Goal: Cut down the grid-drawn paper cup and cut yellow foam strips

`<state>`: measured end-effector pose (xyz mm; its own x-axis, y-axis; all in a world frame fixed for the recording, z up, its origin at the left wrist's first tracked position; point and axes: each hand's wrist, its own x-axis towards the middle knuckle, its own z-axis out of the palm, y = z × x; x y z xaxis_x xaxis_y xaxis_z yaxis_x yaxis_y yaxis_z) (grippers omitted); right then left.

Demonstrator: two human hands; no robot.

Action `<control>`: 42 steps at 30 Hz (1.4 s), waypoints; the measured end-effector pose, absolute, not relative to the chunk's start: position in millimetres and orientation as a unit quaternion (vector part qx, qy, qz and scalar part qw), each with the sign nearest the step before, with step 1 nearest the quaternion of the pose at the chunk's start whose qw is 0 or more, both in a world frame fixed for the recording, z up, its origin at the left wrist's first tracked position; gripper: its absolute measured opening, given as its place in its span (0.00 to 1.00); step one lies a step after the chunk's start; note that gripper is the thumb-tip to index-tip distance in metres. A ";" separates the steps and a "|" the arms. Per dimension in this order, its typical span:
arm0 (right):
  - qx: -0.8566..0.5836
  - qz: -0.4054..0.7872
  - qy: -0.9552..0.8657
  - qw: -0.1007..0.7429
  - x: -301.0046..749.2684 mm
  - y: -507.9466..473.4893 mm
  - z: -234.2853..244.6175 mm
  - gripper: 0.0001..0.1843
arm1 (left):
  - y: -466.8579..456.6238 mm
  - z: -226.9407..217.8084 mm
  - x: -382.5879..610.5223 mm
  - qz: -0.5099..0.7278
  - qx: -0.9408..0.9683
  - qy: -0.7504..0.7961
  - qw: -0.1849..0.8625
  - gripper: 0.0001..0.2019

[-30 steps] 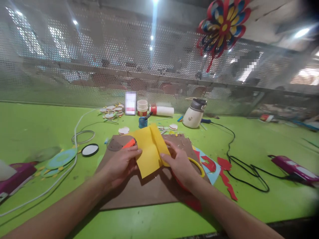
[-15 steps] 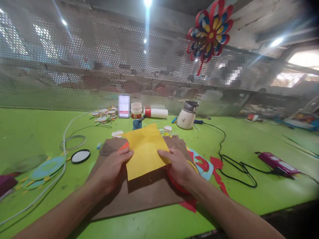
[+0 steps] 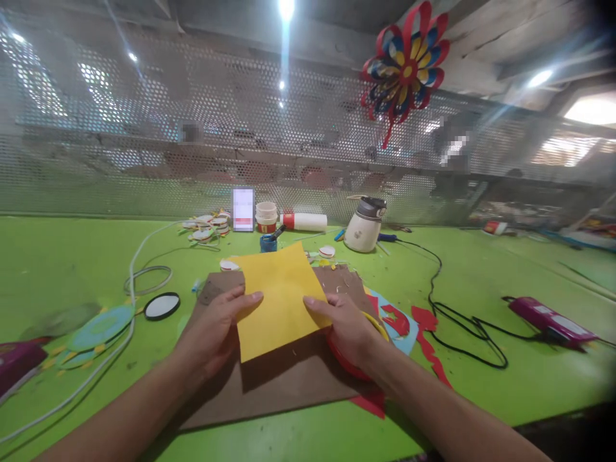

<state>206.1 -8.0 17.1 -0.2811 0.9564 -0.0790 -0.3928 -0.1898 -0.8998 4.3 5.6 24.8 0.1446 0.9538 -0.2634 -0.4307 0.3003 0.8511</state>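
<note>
A yellow sheet (image 3: 282, 301) is held between both hands over a brown board (image 3: 269, 391). My left hand (image 3: 219, 327) pinches its left edge, thumb on top and fingers underneath. My right hand (image 3: 349, 327) grips the right edge the same way. The sheet's near edge is raised and throws a shadow on the board. Partly hidden under my right hand is a round red thing (image 3: 344, 362) with a yellow rim. Red scraps (image 3: 426, 321) and a light blue piece (image 3: 409, 337) lie to the right of the board.
Behind the board stand a phone (image 3: 243, 210), a blue pot (image 3: 268, 243), stacked cups (image 3: 266, 218), a white roll (image 3: 305, 222) and a cream bottle (image 3: 364, 228). A purple power strip (image 3: 551, 321) with a black cord lies right. A round mirror-like disc (image 3: 162, 306) and white cable (image 3: 128, 269) lie left.
The yellow sheet has turned flatter to my view, its near edge slightly lower. The orange bit by my left fingers is no longer visible. The view has shifted slightly.
</note>
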 end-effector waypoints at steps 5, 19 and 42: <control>-0.346 0.703 -0.431 0.448 207.1 -11.6 17.8 0.18 | 1.6 31.5 4.9 0.476 0.320 0.399 0.716 0.18; -0.410 0.646 -0.450 0.462 213.3 -2.1 23.1 0.10 | -2.9 31.8 5.2 0.409 0.359 0.419 0.727 0.13; -0.435 0.612 -0.460 0.474 215.3 -5.0 26.3 0.09 | -8.2 34.0 9.0 0.415 0.332 0.405 0.744 0.13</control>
